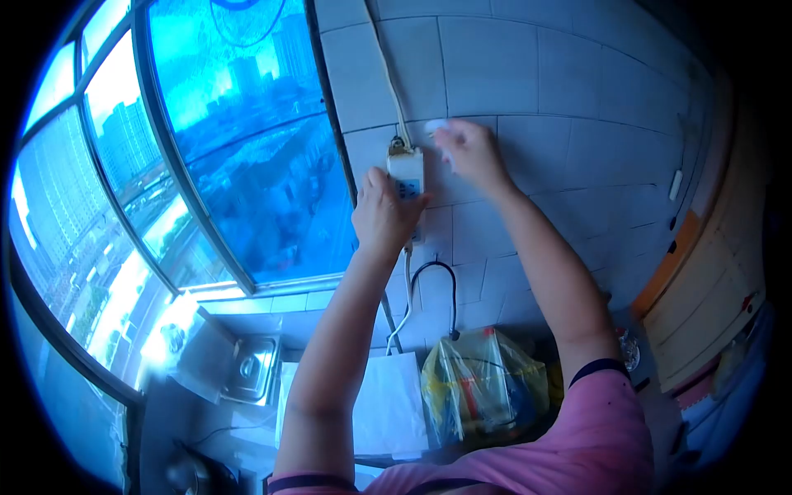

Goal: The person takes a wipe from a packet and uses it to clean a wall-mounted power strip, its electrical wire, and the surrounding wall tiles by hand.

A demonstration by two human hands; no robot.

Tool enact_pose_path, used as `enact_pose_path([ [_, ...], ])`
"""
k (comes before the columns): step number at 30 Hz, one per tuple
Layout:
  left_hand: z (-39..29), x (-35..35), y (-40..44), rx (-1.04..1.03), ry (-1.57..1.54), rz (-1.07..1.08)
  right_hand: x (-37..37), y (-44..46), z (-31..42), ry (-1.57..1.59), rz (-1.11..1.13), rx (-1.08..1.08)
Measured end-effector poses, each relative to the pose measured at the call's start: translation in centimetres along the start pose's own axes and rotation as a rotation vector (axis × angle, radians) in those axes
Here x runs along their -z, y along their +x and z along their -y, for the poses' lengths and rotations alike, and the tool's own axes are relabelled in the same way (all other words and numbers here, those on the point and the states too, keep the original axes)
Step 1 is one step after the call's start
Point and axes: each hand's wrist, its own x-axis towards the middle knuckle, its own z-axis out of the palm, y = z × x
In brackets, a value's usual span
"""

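Observation:
A white power strip (406,165) is fixed upright on the tiled wall beside the window, with a pale cable (386,66) running up from its top. My left hand (384,210) is closed around its middle, fingers on the left side and thumb on the right, covering part of its face. Just right of the strip's top end, my right hand (472,153) pinches a small white plug (437,126), held apart from the strip. The hand is slightly blurred, and its fingers hide part of the plug.
A white cord (408,289) and a looped black cable (454,289) hang below the strip. On the counter lie a white sheet-covered surface (388,404), a yellow plastic bag (483,388) with things inside, and a metal container (252,367). A framed window (247,148) fills the left.

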Motion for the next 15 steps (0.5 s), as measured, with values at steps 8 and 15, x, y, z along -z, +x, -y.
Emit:
enact_pose_path([
  [8, -0.4, 0.4, 0.1, 0.040, 0.066, 0.065, -2.7, -1.3, -0.5, -0.274, -0.054, 0.342],
  [15, -0.1, 0.2, 0.0, 0.056, 0.071, 0.080, -2.1, -1.2, -1.7, 0.055, -0.088, 0.045],
])
